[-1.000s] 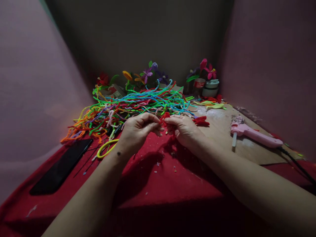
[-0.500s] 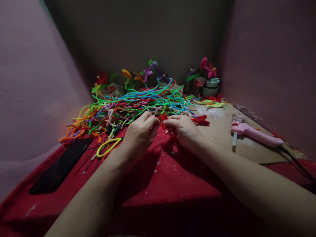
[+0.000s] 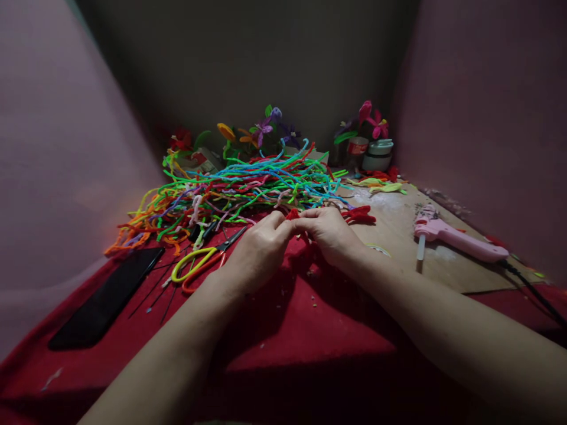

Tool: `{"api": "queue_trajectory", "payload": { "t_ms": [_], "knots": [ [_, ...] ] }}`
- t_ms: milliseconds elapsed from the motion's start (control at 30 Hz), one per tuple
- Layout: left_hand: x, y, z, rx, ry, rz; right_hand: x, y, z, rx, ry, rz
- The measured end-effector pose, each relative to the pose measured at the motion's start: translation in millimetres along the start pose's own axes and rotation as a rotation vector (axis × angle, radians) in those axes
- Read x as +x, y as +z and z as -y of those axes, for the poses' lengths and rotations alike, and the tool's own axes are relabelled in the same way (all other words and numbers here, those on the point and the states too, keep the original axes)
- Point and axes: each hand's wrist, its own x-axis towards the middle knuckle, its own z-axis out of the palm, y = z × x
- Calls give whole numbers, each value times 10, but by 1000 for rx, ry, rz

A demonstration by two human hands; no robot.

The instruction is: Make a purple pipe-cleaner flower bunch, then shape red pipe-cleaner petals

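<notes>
Between my two hands is a small piece of red pipe cleaner [image 3: 292,214], mostly covered by my fingers. My left hand [image 3: 264,245] is closed, its thumb and fingertips pinching the piece from the left. From the right, my right hand [image 3: 330,233] pinches it too, and the fingertips of both hands meet. A bit of red hangs in shadow under my right hand. Scissors [image 3: 199,265] with yellow and orange handles lie left of my left hand. More red looped pipe cleaners [image 3: 361,215] rest just beyond my right hand.
A heap of colourful pipe cleaners [image 3: 248,183] spreads behind my hands. A black phone [image 3: 108,298] lies at the left on the red cloth [image 3: 283,348]. At right, a pink glue gun [image 3: 460,239] with a cord lies on cardboard [image 3: 447,271]. Pipe-cleaner flowers [image 3: 263,128] stand at the back.
My left hand has moved right, closer to my right hand, uncovering more of the scissors. Less of the red piece shows between the fingers.
</notes>
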Motion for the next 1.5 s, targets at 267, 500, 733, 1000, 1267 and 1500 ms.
{"api": "queue_trajectory", "payload": {
  "t_ms": [267,500,733,1000,1267,1500],
  "knots": [
    [107,-125,-23,-987,-523,-156,20,12,-5,275,7,95],
    [124,-169,64,-1243,-770,-134,-20,29,50,277,-13,135],
    [95,-138,190,-1580,-1007,42,-39,33,69,247,-28,128],
    [121,-111,154,-1449,-844,-132,-27,38,80,297,-5,120],
    [142,-91,19,-989,-669,-156,-50,39,82,244,26,146],
    [114,-132,40,-1114,-679,52,-32,17,63,277,24,250]
  ]
}}
